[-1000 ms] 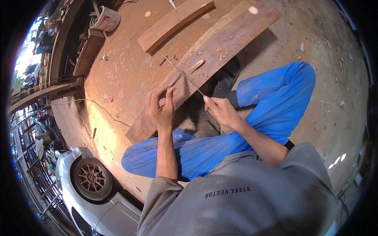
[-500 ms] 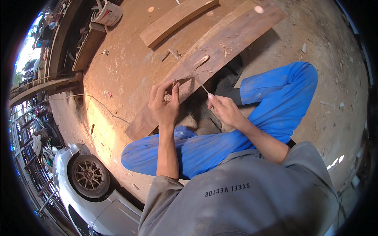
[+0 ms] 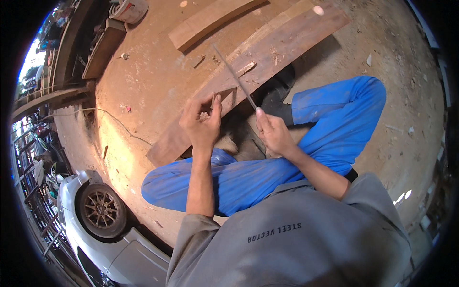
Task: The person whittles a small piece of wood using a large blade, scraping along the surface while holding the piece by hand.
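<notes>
In the head view, my right hand [image 3: 273, 136] grips a long, thin metal file or rod [image 3: 239, 83] that points up and left over the wide brown plank [image 3: 297, 43]. Beside it, my left hand [image 3: 201, 124] pinches a small, thin, dark piece [image 3: 225, 93], its material unclear, just above the same plank. The rod crosses near this piece; whether they touch I cannot tell. A pale wood chip [image 3: 246, 68] and shavings lie on the plank. My legs in blue trousers [image 3: 334, 119] are folded below it.
A curved timber piece [image 3: 210, 21] lies beyond the plank on the dusty floor [image 3: 134, 81]. A bucket [image 3: 131, 10] and stacked boards [image 3: 103, 48] stand at upper left, a cable [image 3: 122, 123] runs along the left floor, and a silver car's wheel [image 3: 103, 210] is at lower left.
The rod drew back toward me half a second ago and now reaches further forward, angled more upright. My left hand has risen slightly with its piece; the whole view has shifted a little.
</notes>
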`<control>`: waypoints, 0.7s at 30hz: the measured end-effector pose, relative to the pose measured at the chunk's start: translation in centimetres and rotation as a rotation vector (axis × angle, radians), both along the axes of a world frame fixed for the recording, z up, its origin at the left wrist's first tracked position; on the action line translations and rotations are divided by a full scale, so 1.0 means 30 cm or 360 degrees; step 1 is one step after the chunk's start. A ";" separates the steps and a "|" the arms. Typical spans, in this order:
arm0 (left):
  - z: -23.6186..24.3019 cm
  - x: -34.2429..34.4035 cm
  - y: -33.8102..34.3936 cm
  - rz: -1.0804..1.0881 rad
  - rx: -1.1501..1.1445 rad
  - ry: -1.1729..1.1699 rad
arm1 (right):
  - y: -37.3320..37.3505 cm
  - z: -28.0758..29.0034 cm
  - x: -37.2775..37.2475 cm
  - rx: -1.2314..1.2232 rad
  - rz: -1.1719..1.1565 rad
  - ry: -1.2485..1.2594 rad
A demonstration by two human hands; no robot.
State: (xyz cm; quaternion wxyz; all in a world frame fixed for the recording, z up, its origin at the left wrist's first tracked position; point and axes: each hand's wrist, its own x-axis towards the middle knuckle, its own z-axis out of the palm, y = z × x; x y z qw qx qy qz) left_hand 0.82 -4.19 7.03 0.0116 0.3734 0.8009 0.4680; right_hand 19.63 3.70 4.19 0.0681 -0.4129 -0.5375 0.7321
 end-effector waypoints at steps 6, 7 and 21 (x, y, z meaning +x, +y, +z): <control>0.018 0.016 0.013 0.0045 -0.0012 0.0095 | 0.009 0.138 0.010 -0.0474 -0.0177 0.0571; 0.019 0.015 0.014 0.0053 -0.0006 0.0119 | -0.007 0.098 0.009 -0.0375 -0.0096 0.0432; 0.015 0.028 0.014 0.0099 -0.0015 0.0108 | -0.045 0.054 -0.011 0.0450 -0.0013 0.0266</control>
